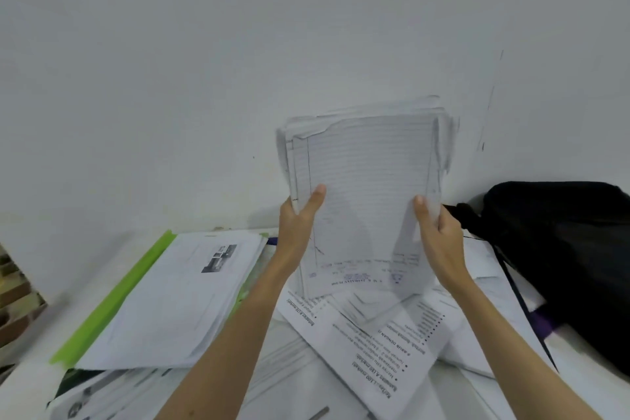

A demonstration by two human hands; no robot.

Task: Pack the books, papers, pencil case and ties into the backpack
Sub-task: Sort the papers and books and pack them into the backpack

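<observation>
Both hands hold a stack of lined papers (366, 187) upright above the table, its lower edge just over the loose sheets. My left hand (298, 225) grips the stack's left edge with the thumb on the front. My right hand (438, 235) grips the right edge the same way. A black backpack (559, 249) lies at the right against the wall, close to my right hand. More printed papers (371, 348) lie scattered on the table under my arms. The top of the held stack is motion-blurred.
A green folder (116, 300) with a pile of printed sheets (180, 300) on it lies at the left. A white wall (238, 61) rises right behind the table. A dark strap (521, 303) from the backpack runs over the papers at the right.
</observation>
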